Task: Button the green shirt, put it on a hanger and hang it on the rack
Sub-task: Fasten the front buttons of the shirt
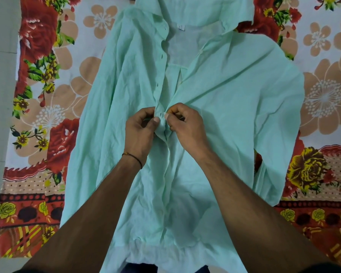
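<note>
Floral bedsheet (53, 107), green shirt (234, 95) collar cropped, left hand (140, 131), right hand (185, 125) pinching placket, button hidden

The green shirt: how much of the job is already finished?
Below the hands, the green shirt front looks closed. The left hand and right hand pinch the plackets at mid-chest. Upper buttonholes remain open. No hanger or rack is visible.

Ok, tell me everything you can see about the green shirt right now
The green shirt is pale mint, of thin, creased fabric, and lies front up on a floral blanket, collar at the far end. The front below the hands looks closed; above them it gapes open, showing empty buttonholes and a small white neck label. The left hand pinches the buttonhole edge and the right hand the opposite edge at mid-chest. No hanger is visible.
</note>
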